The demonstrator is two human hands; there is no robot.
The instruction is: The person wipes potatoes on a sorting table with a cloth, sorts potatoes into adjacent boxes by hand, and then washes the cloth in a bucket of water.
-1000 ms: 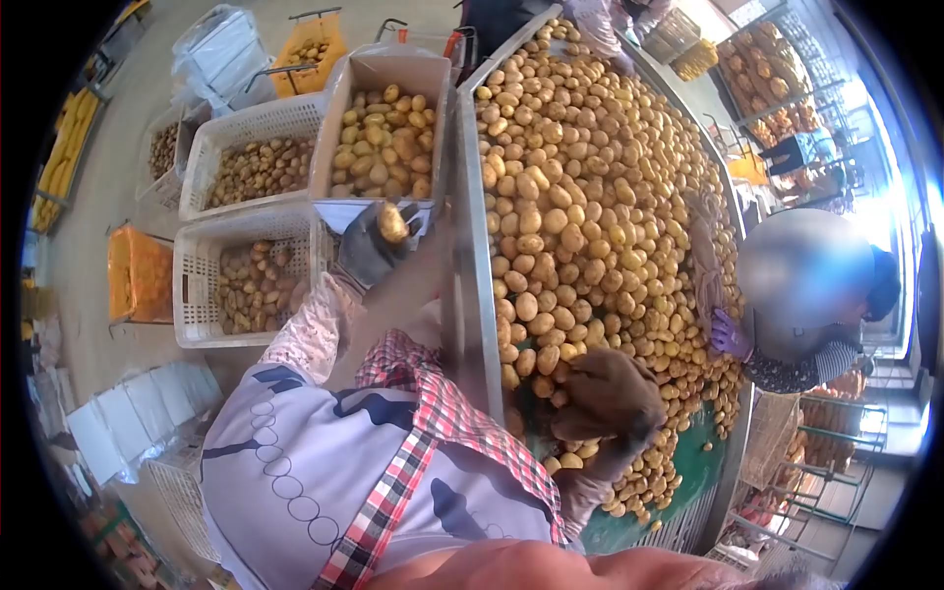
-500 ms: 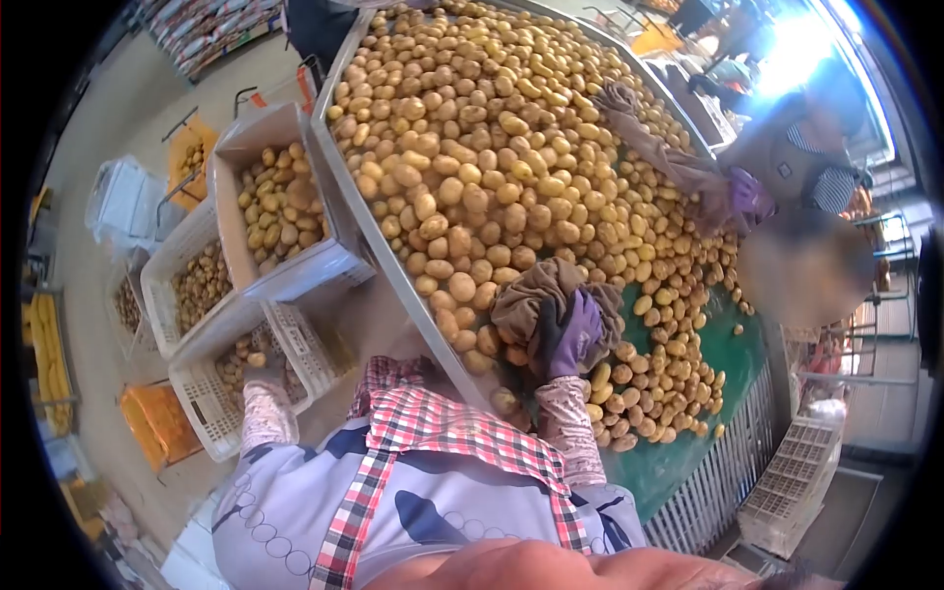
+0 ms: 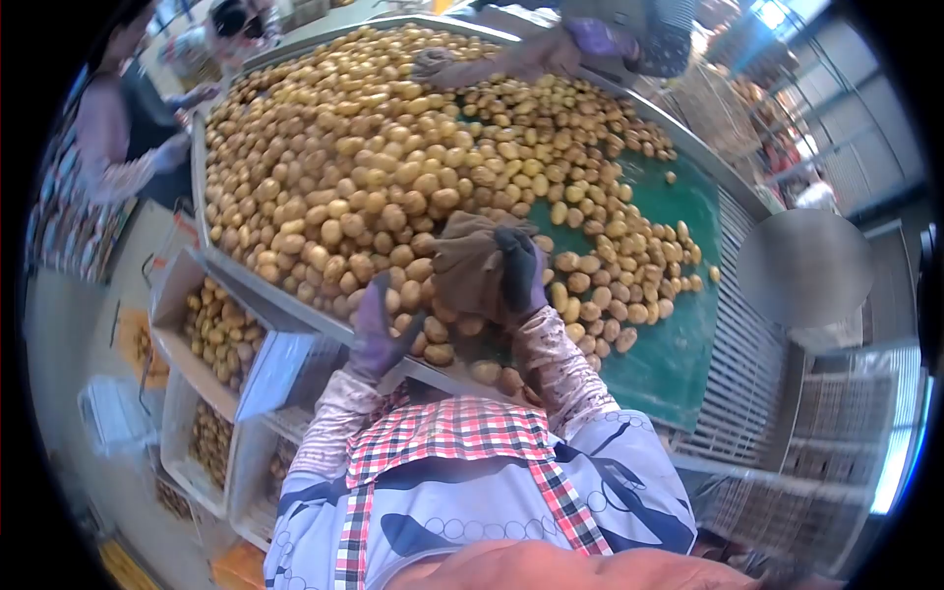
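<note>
My right hand (image 3: pixel 523 273), in a purple and dark glove, grips a bunched brown cloth (image 3: pixel 470 258) that rests on the potatoes. Left of it, my left hand (image 3: pixel 376 329) in a similar glove is over the near edge of the sorting table. Its thumb and fingers are spread, and nothing shows between them. A broad heap of potatoes (image 3: pixel 364 182) fills the left and middle of the table, close to both hands. A smaller group of potatoes (image 3: pixel 615 300) lies on the green surface (image 3: pixel 654 369) to the right of the cloth.
A metal rim (image 3: pixel 285 307) edges the table. Down to the left stand a box of potatoes (image 3: pixel 221 334) and white crates (image 3: pixel 236 467). A slatted section (image 3: pixel 742 324) adjoins the green surface. A co-worker's gloved hand (image 3: pixel 602 39) is across the table; another person (image 3: pixel 128 128) stands at far left.
My left hand has come up from the white crate on the left to the table edge. My right hand still holds the cloth. The view has turned.
</note>
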